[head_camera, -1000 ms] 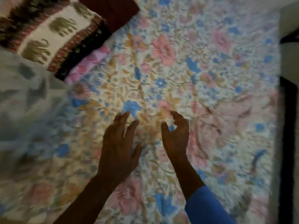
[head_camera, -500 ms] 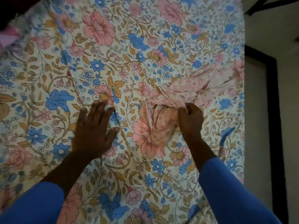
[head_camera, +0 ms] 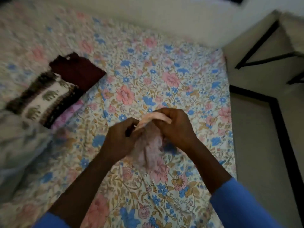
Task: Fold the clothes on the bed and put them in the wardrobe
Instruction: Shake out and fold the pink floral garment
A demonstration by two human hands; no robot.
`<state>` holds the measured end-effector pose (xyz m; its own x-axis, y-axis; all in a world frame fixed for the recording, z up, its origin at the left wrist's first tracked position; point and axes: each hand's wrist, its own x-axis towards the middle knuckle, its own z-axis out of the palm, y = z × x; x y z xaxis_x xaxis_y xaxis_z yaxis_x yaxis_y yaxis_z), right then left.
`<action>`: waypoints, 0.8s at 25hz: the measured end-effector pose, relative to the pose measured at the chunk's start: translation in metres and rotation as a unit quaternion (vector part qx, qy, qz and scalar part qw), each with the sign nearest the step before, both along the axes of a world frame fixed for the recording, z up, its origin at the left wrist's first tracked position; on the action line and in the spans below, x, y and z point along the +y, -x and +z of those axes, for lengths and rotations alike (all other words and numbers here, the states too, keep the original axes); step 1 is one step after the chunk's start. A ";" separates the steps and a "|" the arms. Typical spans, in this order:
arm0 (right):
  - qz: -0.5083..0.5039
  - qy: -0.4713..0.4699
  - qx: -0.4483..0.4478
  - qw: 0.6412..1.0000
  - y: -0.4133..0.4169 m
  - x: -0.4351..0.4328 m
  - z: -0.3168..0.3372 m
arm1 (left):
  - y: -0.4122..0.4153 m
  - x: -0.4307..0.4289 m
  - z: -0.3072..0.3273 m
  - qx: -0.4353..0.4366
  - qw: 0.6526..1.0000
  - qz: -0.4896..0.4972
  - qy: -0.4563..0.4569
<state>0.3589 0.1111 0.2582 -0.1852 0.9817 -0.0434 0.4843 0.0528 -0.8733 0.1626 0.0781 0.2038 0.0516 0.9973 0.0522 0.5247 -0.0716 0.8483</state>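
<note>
Spreading beneath us is a cream bedsheet printed with pink and blue flowers (head_camera: 139,76), and a pale floor crossed by black lines (head_camera: 256,145) is showing at three o'clock. We are holding a thin pink cloth garment (head_camera: 148,150) up over the middle of the sheet, bunched rather than flat and blurred by motion. Our left hand (head_camera: 120,137) is pinching its upper edge from the nine o'clock side, fingers curled onto the cloth. Our right hand (head_camera: 174,127) is gripping the same edge from three o'clock, fingers clenched over a folded band. The rest of the garment is hanging from that edge toward six o'clock, so its long axis is running twelve to six between our wrists, with both hands equally near. We are judging that the coming move calls for drawing the hands apart, nine to three, to open that edge before laying it flat. At ten o'clock a folded maroon cloth (head_camera: 77,69), a folded elephant-print cloth (head_camera: 47,97) and a rumpled grey garment (head_camera: 21,145) are lying well apart from our hands.
</note>
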 end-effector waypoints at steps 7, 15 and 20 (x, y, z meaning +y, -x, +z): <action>0.010 -0.065 0.173 0.983 0.060 -0.055 0.210 | 0.063 -0.035 0.282 0.001 0.990 0.008 -0.140; 0.000 0.024 0.330 0.944 0.170 -0.089 0.249 | 0.157 -0.061 0.444 0.139 0.940 0.069 -0.305; -0.011 -0.209 0.093 0.973 0.207 -0.111 0.266 | 0.218 -0.061 0.466 0.138 0.931 0.183 -0.285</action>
<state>0.1514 0.0001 0.5245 -0.1297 0.9105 0.3926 0.3256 0.4131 -0.8505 -0.0559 0.0170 0.6694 -0.1961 0.7645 0.6141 0.7946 -0.2431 0.5564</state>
